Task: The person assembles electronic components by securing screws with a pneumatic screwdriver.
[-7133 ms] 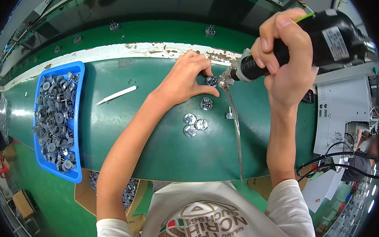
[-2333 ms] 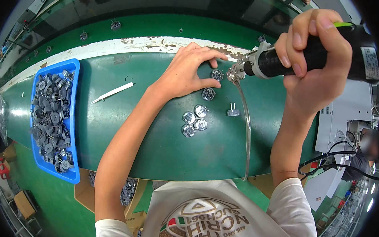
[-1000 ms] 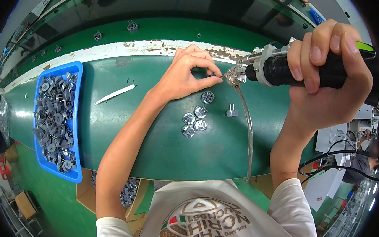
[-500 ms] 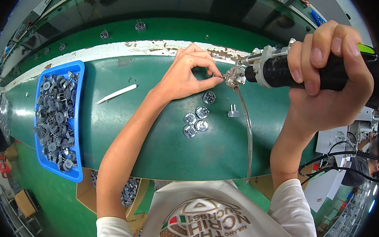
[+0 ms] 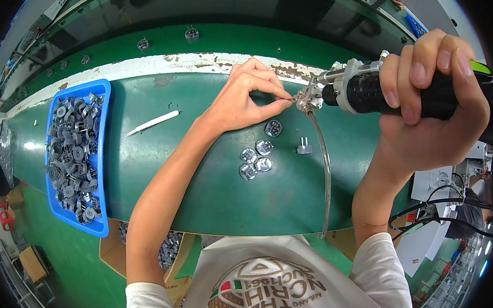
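My right hand (image 5: 430, 103) is wrapped round the black body of an electric screwdriver (image 5: 368, 95), held lying sideways. A metal head (image 5: 307, 99) at its tip points left, and a clear hose (image 5: 323, 153) runs down from it. Against that tip, the thumb and forefinger of my left hand (image 5: 244, 96) are pinched together; whatever they hold is hidden. Below the pinch, several round parts with shiny faces (image 5: 264, 148) lie on the green tabletop (image 5: 288, 207). A small two-pronged plug part (image 5: 304, 146) sits to their right.
White tweezers (image 5: 153, 122) lie left of my left forearm. A blue tray (image 5: 104, 162) full of grey plug parts stands at the left. Beyond a worn white ledge (image 5: 173, 61), round parts (image 5: 192, 34) sit on a green conveyor belt (image 5: 231, 40). Black cables (image 5: 429, 205) hang at the right.
The round parts on the belt have moved a little to the right. My right hand and the screwdriver have shifted slightly right. My left hand keeps its pinch at the tip.
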Demonstrator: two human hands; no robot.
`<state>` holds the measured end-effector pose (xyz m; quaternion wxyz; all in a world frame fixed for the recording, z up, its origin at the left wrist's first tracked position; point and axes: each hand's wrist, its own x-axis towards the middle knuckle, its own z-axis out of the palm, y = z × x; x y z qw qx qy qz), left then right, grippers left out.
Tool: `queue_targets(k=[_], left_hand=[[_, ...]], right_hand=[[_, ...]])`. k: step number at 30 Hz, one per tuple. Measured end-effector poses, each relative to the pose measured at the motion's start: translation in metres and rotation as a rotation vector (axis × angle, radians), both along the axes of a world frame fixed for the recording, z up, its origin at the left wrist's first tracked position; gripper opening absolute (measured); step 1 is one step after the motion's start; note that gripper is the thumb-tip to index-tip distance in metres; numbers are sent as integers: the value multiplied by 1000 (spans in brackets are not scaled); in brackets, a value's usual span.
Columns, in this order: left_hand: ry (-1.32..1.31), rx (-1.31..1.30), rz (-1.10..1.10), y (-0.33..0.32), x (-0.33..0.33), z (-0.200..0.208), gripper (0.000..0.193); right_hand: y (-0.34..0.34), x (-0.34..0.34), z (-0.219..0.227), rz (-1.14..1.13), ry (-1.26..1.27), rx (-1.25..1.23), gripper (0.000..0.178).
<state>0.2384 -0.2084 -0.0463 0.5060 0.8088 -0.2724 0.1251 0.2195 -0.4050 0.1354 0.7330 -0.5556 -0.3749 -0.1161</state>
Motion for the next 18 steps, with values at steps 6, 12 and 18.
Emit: queue_targets(k=[6,12,18], left_hand=[[73,-66,-11,1,2,-1,14],[50,-67,0,1,4,-4,14],[-14,-65,23,0,3,-2,10]], right_hand=[[-3,-2,2,-12,-12,18,21],[0,-2,0,-11,12,47,22],[0,0,-2,27,22,40,21]])
